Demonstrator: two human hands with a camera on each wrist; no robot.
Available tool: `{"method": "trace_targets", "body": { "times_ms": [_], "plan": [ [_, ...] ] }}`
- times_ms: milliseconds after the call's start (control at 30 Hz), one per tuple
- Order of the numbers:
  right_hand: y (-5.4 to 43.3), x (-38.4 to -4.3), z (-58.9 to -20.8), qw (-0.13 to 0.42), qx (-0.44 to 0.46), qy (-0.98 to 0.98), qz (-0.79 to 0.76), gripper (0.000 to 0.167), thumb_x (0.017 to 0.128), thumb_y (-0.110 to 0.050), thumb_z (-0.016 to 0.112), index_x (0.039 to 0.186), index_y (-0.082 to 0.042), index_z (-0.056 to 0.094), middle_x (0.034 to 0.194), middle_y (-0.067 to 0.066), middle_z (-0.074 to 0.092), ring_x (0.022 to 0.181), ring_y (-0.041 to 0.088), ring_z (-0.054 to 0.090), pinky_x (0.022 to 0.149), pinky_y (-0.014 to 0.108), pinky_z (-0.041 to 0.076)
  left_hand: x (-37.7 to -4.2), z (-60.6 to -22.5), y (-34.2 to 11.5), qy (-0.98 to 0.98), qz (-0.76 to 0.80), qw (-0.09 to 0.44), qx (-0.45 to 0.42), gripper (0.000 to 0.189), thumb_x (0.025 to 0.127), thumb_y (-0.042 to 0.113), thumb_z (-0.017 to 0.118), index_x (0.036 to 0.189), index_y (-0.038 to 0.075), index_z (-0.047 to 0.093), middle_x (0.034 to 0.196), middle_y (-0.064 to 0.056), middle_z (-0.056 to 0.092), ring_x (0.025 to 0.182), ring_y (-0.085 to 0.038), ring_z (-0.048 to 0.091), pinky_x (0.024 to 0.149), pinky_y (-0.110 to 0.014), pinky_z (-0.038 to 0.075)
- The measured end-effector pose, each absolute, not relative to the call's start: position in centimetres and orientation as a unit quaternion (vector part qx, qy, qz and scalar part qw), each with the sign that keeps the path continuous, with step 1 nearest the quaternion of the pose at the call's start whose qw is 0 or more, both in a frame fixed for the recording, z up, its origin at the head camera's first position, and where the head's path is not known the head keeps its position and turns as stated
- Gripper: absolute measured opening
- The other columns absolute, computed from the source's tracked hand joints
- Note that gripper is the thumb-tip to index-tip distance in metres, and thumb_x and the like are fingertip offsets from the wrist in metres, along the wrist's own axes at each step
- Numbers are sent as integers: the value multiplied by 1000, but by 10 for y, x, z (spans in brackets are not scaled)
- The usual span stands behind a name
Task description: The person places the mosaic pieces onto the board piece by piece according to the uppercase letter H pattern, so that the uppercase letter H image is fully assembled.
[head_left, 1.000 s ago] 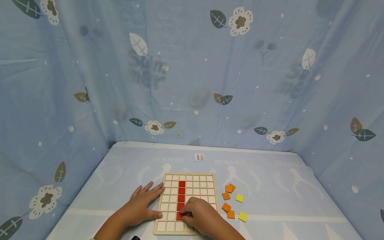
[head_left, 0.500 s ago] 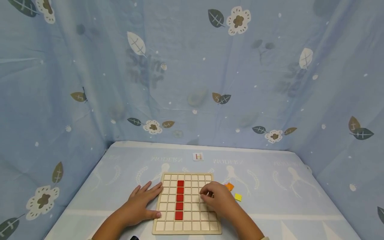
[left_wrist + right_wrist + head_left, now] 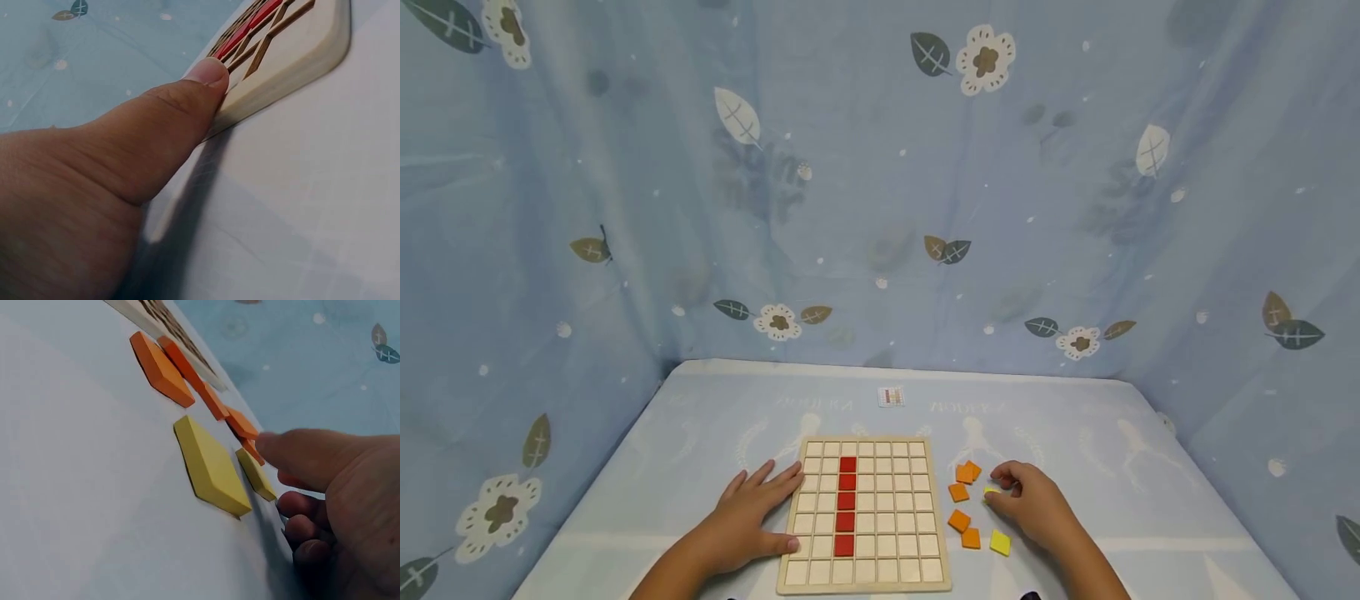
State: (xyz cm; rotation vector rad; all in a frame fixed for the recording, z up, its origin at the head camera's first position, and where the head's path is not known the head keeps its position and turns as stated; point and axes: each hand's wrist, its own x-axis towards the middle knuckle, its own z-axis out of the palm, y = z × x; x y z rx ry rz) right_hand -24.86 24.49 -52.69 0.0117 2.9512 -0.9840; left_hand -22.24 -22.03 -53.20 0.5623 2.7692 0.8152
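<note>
My left hand [image 3: 748,517] rests on the left edge of the wooden grid board [image 3: 865,588], fingers spread and straight, thumb [image 3: 200,78] on its rim. Down one column of the board's pale squares runs a line of red square tiles [image 3: 846,501]. Over the farther yellow tile [image 3: 989,490] is my right hand [image 3: 1037,504], its thumb and forefinger apart on either side of it. In the right wrist view that tile [image 3: 255,475] lies on the table, thumb tip right at its end, the other fingers curled. A nearer yellow tile [image 3: 1000,542] lies beside the hand.
Several orange tiles [image 3: 958,492] lie between the board and my right hand, some overlapping. A small printed card [image 3: 891,397] lies beyond the board. Blue patterned cloth [image 3: 880,208] encloses the table at the back and sides.
My right hand has moved from the lowest red tile rightward across the board to the farther yellow tile. The red tile stays in the column. My left hand keeps its place on the board.
</note>
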Motion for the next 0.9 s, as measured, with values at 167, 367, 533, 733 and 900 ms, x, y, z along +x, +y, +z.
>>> {"method": "trace_targets", "body": {
  "times_ms": [167,367,533,733,900],
  "plan": [
    [247,-247,-533,16,4,951,-309,34,85,-34,88,111,-18,74,100,-5,63,84,15,51,71,31,44,-221,-534,-221,936,277,97,193,102,80,73,74,163,25,41,172,8,29,161,-44,12,122,-71,-2],
    [246,-247,-535,18,-1,956,-294,26,86,-28,87,107,-19,76,98,-4,62,82,15,50,68,29,42,-220,-533,-221,936,280,97,189,103,79,72,75,163,24,40,172,9,29,161,-44,12,122,-69,-2],
    [246,-246,-535,21,-2,956,-294,20,86,-27,87,103,-21,76,96,-5,61,82,15,50,68,30,41,-219,-531,-220,938,277,100,184,102,79,70,77,163,24,41,172,10,29,161,-43,12,122,-68,-2],
    [246,-244,-533,21,-1,955,-296,20,86,-28,87,102,-22,77,95,-5,60,82,15,49,67,29,40,-219,-529,-219,939,274,104,179,102,78,71,77,163,25,41,172,10,29,162,-42,12,123,-68,-2],
    [245,-244,-531,21,-2,954,-299,20,87,-27,87,102,-21,76,94,-4,59,81,15,49,66,29,40,-217,-527,-219,938,277,105,179,102,79,69,78,163,25,41,172,8,30,161,-43,12,123,-68,-2]
  ]
}}
